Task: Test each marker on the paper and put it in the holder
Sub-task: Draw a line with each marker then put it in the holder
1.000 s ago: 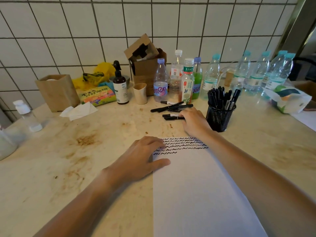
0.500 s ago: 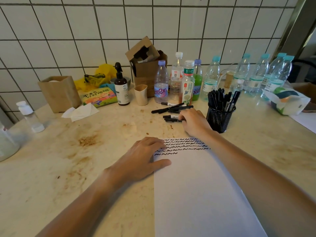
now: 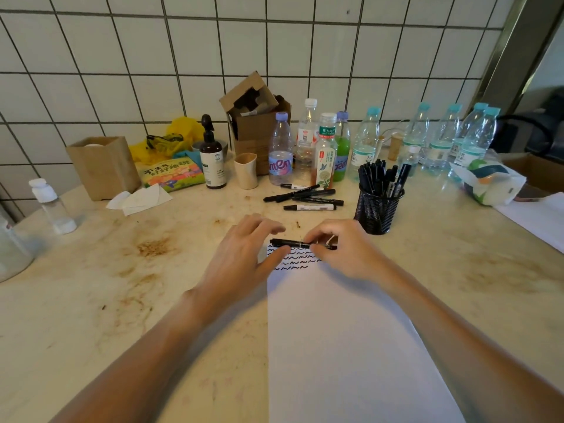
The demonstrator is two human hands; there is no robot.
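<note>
Two hands meet at the centre of the frame over the top edge of the paper [image 3: 351, 346], sharing one black marker [image 3: 294, 243] that lies level across them: the left hand [image 3: 244, 254] pinches its left end between thumb and forefinger with the other fingers spread loose above, and the right hand [image 3: 341, 251] curls its fingers round the right end, covering that end so that it is hard to tell whether a cap sits there. Rows of black squiggles [image 3: 293, 261] run across the top of the paper, partly hidden under both hands. Just above the hands, four loose markers [image 3: 305, 196] lie flat on the stained desk [image 3: 122, 285], some crossing each other. To their right stands the black mesh holder [image 3: 377, 213], packed with upright markers. Behind these a row of plastic bottles [image 3: 323, 154] crowds the tiled wall, with an open cardboard box [image 3: 253, 123], a beige cup [image 3: 245, 170] and a dark pump bottle [image 3: 212, 157] to the left. Farther left are a colourful packet [image 3: 172, 175], a brown paper container [image 3: 102, 166] and crumpled tissue [image 3: 139, 199]. A white bottle [image 3: 52, 206] stands at the left edge, beside something clear that the frame cuts off. At the right edge a white bag [image 3: 488, 181] and another sheet are partly cut off.
</note>
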